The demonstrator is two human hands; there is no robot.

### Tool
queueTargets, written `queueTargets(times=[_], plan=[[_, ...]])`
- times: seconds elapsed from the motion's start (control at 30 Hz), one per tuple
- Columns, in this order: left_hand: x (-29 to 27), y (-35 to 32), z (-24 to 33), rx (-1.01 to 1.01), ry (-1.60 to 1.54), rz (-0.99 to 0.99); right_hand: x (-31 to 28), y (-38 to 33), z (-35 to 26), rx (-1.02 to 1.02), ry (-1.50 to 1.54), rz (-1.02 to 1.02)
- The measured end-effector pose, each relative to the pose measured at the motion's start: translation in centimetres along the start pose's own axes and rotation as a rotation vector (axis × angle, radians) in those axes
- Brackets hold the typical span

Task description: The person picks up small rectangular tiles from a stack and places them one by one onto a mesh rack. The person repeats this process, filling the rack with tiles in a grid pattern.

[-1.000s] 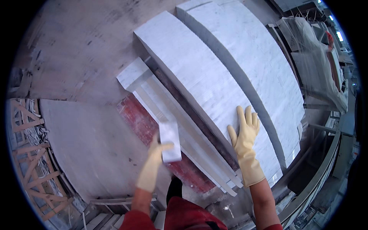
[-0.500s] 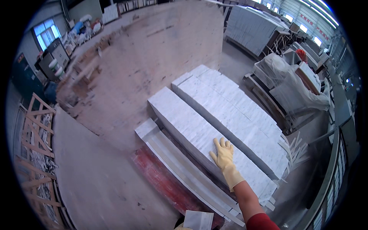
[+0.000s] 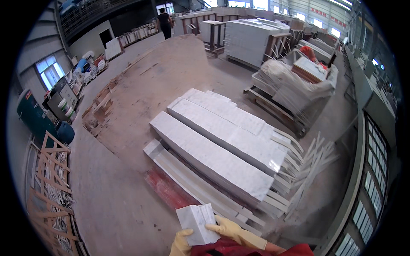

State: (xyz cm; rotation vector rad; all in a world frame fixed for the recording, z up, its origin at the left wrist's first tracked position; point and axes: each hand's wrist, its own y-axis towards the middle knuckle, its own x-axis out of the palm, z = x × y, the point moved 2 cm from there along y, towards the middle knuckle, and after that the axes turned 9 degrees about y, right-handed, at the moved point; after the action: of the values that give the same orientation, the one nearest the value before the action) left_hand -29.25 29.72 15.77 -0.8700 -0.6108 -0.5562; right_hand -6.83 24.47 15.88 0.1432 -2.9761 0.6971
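Off the marble comes the right hand (image 3: 232,229)! From the head view, it lay spread on the front slab row (image 3: 209,155) half a second ago; now it has drawn back toward the body and joined the left hand (image 3: 181,242) on a small bundle of white marble pieces (image 3: 193,224). Both yellow-gloved hands are grasping it: left with fingers curled at the lower left, right with fingers pressed against the right side. And there sits the bundle, held low at the bottom edge, just in front of the red clothing, its layered edges showing on the right.

The camera has tipped up too, bringing in more of the hall! Beyond the bundle run a red beam (image 3: 164,186), a long pale channel (image 3: 181,170), the front slab row, and a second slab row (image 3: 230,121) behind. Loose pale strips (image 3: 309,175) fan out at the right, a plastic-wrapped load (image 3: 286,81) standing farther back, while a dark-clad person (image 3: 164,23) stands far off.
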Motion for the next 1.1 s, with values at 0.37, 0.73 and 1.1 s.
queueTargets(times=[0.37, 0.73, 1.1], plan=[[9.9, -2.4, -13.7, -0.308, 0.013, -0.178, -4.3, -18.7, 7.0, 0.086, 0.341, 0.421], [13.9, -5.4, -15.0, -0.350, 0.177, -0.299, -2.1, -24.4, 11.2, -0.084, 0.467, 0.766], [13.1, -5.6, -16.6, -0.580, 0.092, -0.447, 3.3, -31.5, 9.1, -0.076, 0.305, 1.214]])
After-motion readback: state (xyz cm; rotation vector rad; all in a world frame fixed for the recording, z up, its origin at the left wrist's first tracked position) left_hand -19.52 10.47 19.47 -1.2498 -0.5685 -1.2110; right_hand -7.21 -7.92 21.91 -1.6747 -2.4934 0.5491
